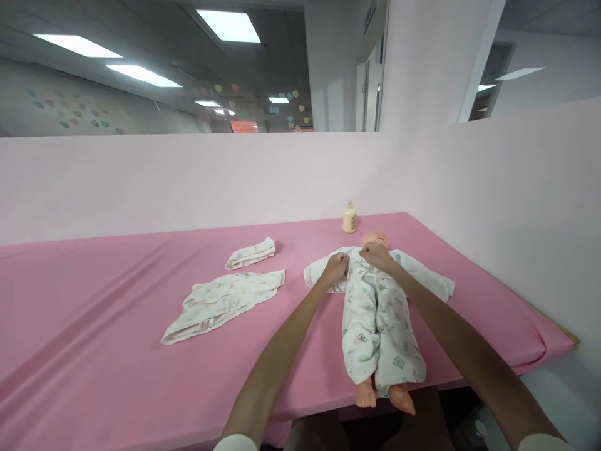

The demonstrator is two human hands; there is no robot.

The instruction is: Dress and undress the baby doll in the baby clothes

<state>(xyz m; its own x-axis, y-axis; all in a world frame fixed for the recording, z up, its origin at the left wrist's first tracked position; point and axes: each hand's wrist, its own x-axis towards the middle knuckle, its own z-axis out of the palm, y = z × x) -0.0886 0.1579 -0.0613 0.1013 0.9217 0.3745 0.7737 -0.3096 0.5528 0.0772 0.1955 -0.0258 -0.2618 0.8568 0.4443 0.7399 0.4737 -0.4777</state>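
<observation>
Over the torso of the doll [374, 238], left hand [337, 268] and right hand [375, 254] grip clamped on top edge of printed pants [392, 329] covering doll's legs. White shirt [425, 272] spreads either side of doll. Bottle [350, 220] beyond doll's head. Folded cloth [251, 254], flat garment [223, 304] left of doll.

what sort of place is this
Probably an infant-care training room: a plastic-looking baby doll in white printed clothes lies on a pink cloth-covered table, with a flat white printed garment spread nearby.
</observation>
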